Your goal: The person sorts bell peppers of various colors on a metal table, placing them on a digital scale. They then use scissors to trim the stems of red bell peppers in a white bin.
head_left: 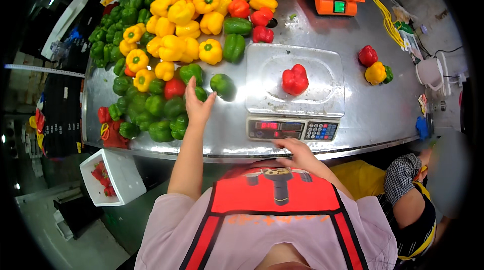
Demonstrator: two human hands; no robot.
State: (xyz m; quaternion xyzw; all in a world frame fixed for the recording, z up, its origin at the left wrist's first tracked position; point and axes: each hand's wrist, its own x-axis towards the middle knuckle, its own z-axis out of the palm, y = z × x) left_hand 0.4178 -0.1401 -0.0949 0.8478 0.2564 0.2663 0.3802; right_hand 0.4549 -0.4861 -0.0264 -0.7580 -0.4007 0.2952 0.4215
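Observation:
My left hand (198,106) reaches into the pile's near right edge with thumb and fingers apart, beside a green pepper (192,74) and just left of a lone green pepper (222,86). A single red pepper (295,79) sits on the steel pan (259,99) of a digital scale, whose control panel (275,129) has a lit red display. My right hand (295,151) is just below that panel at the table's front edge, fingers loosely apart and holding nothing that I can see.
Green, yellow (172,48) and red peppers cover the steel table's (383,118) left. An orange scale (330,6) holds several peppers at back right; another small group (375,72) lies right. A white foam box (126,184) stands below left. Another person (408,204) is at lower right.

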